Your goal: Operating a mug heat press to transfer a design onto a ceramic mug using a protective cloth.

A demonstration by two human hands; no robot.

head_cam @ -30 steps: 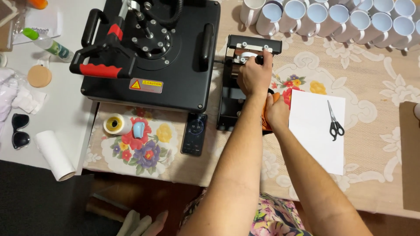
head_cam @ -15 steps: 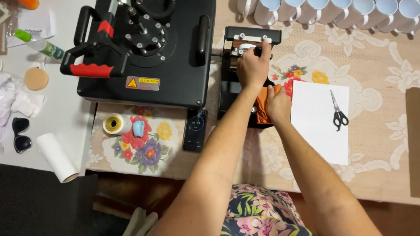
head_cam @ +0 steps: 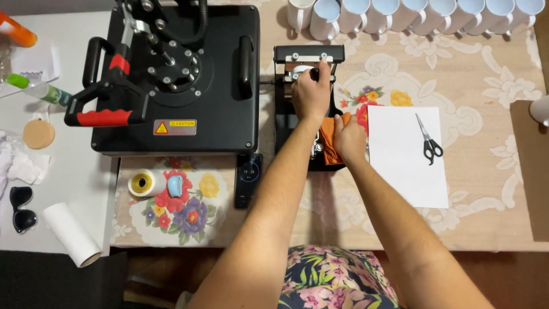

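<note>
A small black mug press [head_cam: 284, 123] stands to the right of a large black heat press [head_cam: 226, 86]. My left hand [head_cam: 310, 94] lies over the mug press top, fingers curled around a black knob [head_cam: 314, 73] beside something white [head_cam: 301, 70] in the clamp. My right hand [head_cam: 350, 137] rests at the press's right side, gripping an orange cloth [head_cam: 329, 140]. What lies under the left palm is hidden.
A white sheet [head_cam: 403, 166] with black scissors [head_cam: 429, 143] lies to the right. White mugs [head_cam: 400, 14] line the back edge. A phone [head_cam: 248, 180], tape roll [head_cam: 141, 183], paper roll [head_cam: 71, 234] and sunglasses [head_cam: 22, 209] sit to the left.
Both hands stay at the mug press. The view has shifted slightly, and my right hand has settled lower on the orange cloth.
</note>
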